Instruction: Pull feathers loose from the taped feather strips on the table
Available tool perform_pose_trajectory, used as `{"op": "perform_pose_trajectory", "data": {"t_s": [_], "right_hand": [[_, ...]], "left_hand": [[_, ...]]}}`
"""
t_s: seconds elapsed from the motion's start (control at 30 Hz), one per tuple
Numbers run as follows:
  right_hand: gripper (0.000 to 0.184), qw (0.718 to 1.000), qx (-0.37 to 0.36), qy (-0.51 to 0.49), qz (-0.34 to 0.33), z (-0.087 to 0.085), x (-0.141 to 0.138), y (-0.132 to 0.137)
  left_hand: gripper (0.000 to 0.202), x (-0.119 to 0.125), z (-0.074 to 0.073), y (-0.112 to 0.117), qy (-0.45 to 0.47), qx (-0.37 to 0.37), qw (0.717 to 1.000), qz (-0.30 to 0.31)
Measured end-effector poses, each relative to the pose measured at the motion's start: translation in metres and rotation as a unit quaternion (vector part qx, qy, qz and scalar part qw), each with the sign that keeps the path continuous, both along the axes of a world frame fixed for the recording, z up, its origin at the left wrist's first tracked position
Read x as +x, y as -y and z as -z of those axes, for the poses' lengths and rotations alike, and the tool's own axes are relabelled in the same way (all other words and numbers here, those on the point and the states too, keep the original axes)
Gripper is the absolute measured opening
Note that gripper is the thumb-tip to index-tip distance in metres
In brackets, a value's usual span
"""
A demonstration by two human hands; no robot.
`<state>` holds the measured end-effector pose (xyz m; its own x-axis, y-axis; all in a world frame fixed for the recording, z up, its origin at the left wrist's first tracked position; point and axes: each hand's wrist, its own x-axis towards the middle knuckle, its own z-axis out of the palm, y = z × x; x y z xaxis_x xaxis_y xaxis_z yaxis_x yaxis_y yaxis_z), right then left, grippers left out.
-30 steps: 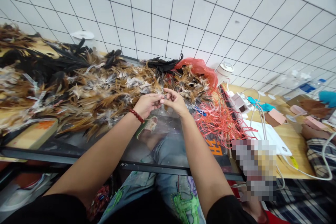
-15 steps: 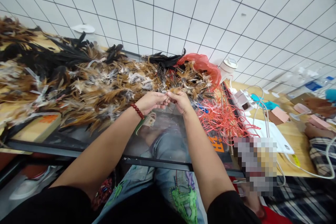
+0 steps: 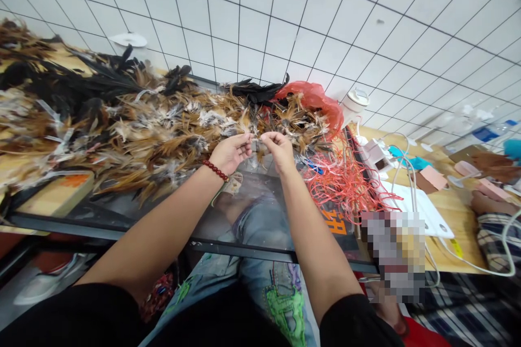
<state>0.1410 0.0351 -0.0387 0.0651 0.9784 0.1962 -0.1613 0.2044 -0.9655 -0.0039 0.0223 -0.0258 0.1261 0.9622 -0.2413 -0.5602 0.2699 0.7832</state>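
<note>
A wide heap of brown, black and white feathers [image 3: 134,124] covers the far half of a glass-topped table [image 3: 122,217]. My left hand [image 3: 231,152], with a red bead bracelet on the wrist, and my right hand [image 3: 281,150] meet at the near edge of the heap. The fingertips of both hands pinch a small grey feather piece [image 3: 255,145] held between them, just above the glass.
A tangle of red strings [image 3: 345,184] lies right of my hands, with a red plastic bag [image 3: 313,98] behind. White cables and a white device [image 3: 411,200] sit on a wooden table at right, where another person's sleeve [image 3: 494,233] shows. A tiled wall rises behind.
Both hands have shifted slightly away from me toward the feather heap and parted a little, with the small piece now stretched between the fingertips.
</note>
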Motion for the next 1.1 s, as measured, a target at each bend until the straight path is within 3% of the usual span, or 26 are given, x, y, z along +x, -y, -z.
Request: {"op": "perform_pose_trajectory", "data": {"t_s": [0.1, 0.23, 0.43, 0.63, 0.73, 0.87, 1.0, 1.1], "right_hand": [[0.031, 0.997, -0.005, 0.022, -0.068, -0.001, -0.009, 0.006], [0.028, 0.995, -0.028, 0.008, -0.100, 0.002, -0.014, 0.006], [0.019, 0.994, -0.056, -0.073, -0.058, 0.004, -0.002, 0.000], [0.025, 0.975, -0.063, -0.213, -0.032, -0.006, -0.002, 0.002], [0.025, 0.980, -0.083, -0.180, -0.037, -0.007, -0.006, 0.004], [0.025, 0.981, -0.131, -0.092, -0.110, -0.006, -0.011, 0.008], [0.025, 0.968, -0.180, -0.104, -0.137, -0.009, -0.010, 0.009], [0.025, 0.957, -0.208, -0.125, -0.156, -0.012, -0.005, 0.007]], "left_hand": [[0.008, 0.001, 0.001, 0.000, -0.007, 0.015, 1.000, -0.023], [0.010, 0.002, 0.001, 0.001, -0.002, 0.019, 0.999, -0.035], [0.002, -0.004, -0.006, -0.004, 0.083, 0.001, 0.991, -0.108], [0.002, -0.004, -0.008, -0.004, 0.088, -0.022, 0.987, -0.130], [0.002, -0.003, -0.006, -0.002, 0.046, -0.009, 0.994, -0.102], [0.008, -0.002, -0.004, 0.001, -0.018, 0.026, 0.999, -0.019], [0.014, -0.003, -0.003, 0.002, -0.023, 0.081, 0.994, 0.067], [0.018, -0.003, -0.002, 0.002, -0.025, 0.100, 0.991, 0.089]]}}
